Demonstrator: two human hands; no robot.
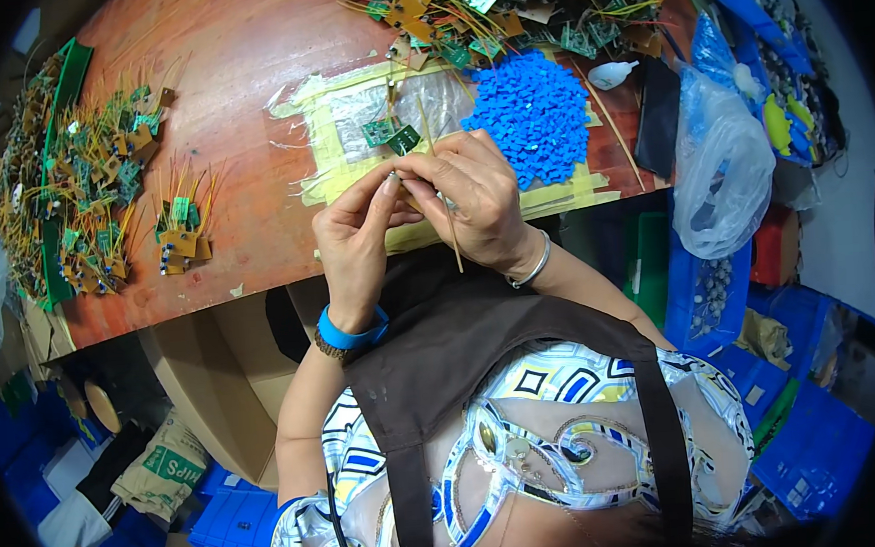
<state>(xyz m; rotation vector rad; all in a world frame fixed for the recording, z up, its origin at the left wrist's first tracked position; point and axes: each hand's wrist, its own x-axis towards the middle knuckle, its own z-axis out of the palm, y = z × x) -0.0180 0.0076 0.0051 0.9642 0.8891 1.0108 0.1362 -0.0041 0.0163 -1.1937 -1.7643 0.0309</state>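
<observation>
My left hand [357, 240] and my right hand [478, 196] meet at the fingertips over the near edge of the table. The left thumb and forefinger pinch a tiny part that I cannot make out. A thin wooden stick [455, 244] runs through the closed fingers of my right hand, its ends poking out beyond and below them. Just past the fingertips is a small green circuit board [404, 139] with wires; whether the fingers touch it I cannot tell. Right of the hands lies a heap of small blue plastic pieces [531, 117].
Wired circuit boards [102, 194] lie in bunches at left, beside a green divider [62, 161]. More boards [531, 7] are piled at the back. Yellow tape [324, 140] frames a plastic sheet. A clear bag [722, 176] hangs at right; a cardboard box [204, 388] stands below the table.
</observation>
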